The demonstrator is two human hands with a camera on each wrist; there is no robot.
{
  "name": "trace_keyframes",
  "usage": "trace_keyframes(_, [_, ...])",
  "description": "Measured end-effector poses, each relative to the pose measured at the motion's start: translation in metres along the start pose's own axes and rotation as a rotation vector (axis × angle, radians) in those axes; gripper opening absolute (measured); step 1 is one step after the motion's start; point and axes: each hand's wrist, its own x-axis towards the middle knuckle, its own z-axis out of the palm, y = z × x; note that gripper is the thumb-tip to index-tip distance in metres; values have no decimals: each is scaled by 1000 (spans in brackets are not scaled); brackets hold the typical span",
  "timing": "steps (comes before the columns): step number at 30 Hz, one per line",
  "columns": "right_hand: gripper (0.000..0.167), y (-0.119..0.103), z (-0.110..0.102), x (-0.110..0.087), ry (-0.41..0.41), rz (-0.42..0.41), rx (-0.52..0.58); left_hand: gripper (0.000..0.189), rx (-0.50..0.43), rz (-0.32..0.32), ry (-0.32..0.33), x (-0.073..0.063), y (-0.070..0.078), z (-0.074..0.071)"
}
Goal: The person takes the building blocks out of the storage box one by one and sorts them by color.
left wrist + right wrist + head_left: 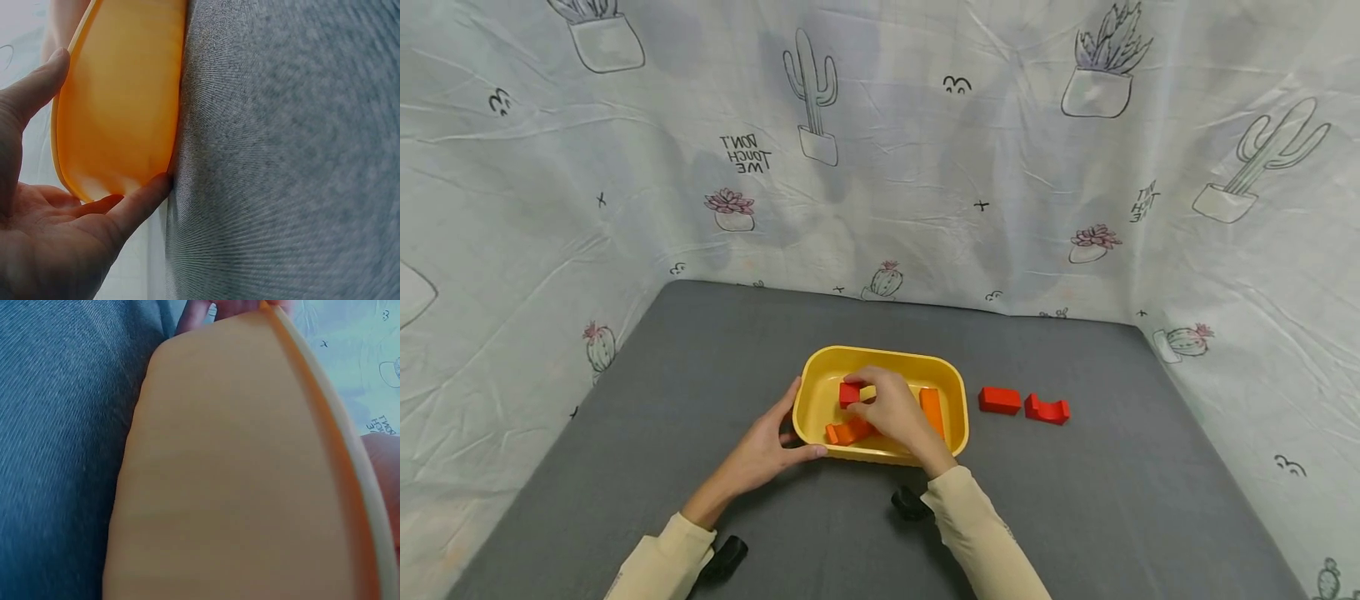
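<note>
Largest first: patterned cloth stands beyond the fingers of both hands; a grey surface spreads beneath them. On it, just ahead of the wrists, sits the yellow tub, upright. The left hand holds the tub's left end: thumb on the near rim, the other fingers spread round the end wall, so clamped on the corner between them. The right hand reaches over the near rim into the tub, thumb and fingers together on a small red block. Inside, an orange bar lies to the right of the right fingers, seemingly against or near the far-right wall; a curved orange piece lies nearer the body than those fingers, partly under the hand. Outside, well to the right of the right fingers, are a notched red block and, between it and the tub, a plain red block, apart from each other. Smallest: the pinched red block, at the right fingertips, and a yellow piece just behind it, mostly hidden. Progress, judged: partway. Four pieces are within the walls, one not yet released; two remain outside, untouched. Filling or emptying: undecided from these views.
</note>
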Motion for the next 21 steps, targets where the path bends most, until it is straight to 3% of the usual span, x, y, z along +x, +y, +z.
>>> trace_keyframes(21, [37,12,-37,-14,109,11,54,111,4,24,3,4,-3,-1])
